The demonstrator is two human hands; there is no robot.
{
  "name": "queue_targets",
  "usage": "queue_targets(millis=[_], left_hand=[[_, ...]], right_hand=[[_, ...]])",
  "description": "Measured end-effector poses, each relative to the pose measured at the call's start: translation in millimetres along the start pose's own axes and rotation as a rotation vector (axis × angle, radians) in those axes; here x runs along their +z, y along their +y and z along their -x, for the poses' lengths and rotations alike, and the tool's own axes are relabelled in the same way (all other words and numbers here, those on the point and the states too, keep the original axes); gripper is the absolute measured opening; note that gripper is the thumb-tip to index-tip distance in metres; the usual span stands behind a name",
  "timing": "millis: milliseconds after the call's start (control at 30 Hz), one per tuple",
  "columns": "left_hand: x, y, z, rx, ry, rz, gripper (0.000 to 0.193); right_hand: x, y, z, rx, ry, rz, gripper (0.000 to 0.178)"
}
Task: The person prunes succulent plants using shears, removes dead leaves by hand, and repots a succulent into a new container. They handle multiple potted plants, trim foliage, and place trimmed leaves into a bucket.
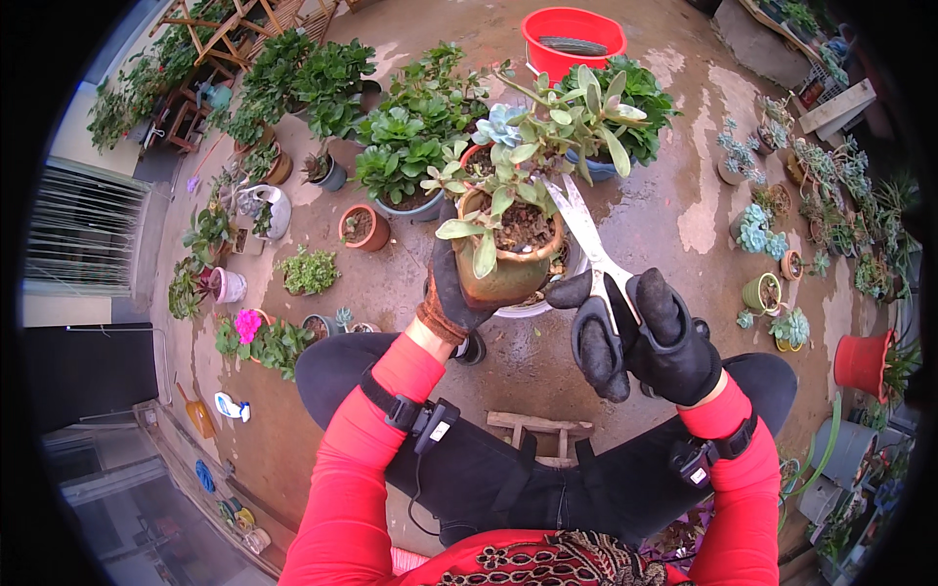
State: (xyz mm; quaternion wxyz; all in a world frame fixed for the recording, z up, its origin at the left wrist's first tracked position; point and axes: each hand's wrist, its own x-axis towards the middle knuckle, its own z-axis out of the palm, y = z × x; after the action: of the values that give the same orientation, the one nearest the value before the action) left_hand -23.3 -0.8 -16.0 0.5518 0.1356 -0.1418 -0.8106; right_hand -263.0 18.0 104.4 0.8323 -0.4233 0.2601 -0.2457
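Left hand (452,285) has 1 potted succulent (501,277) by its side, right hand (672,340) is holding scissors (584,227), tips up near the leaves (528,137).

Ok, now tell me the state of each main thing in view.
Silver metal scissors: blades slightly apart, in black-gloved right grip
Round green-brown glazed pot: planted, black-gloved left grip on its side
Round red plastic tub: open-topped, dark grey thing inside
Bright pink flower: in bloom
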Motion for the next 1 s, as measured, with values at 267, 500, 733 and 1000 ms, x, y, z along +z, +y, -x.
queue_targets(millis=[267, 500, 733, 1000], left_hand=[[0, 2, 3, -0.019, 0.002, 0.05, 0.058], [0, 1, 2, -0.056, -0.004, 0.173, 0.059], [5, -1, -6, -0.202, 0.0, 0.854, 0.061], [6, -2, -5, 0.024, 0.022, -0.472, 0.061]], right_hand=[[-4, 1, 7, -0.014, -0.029, 0.053, 0.088], [-1, -1, 9, -0.051, 0.05, 0.012, 0.088], [6, -5, 1, -0.068, 0.164, -0.077, 0.082], [4, -8, 8, -0.031, 0.062, -0.02, 0.078]])
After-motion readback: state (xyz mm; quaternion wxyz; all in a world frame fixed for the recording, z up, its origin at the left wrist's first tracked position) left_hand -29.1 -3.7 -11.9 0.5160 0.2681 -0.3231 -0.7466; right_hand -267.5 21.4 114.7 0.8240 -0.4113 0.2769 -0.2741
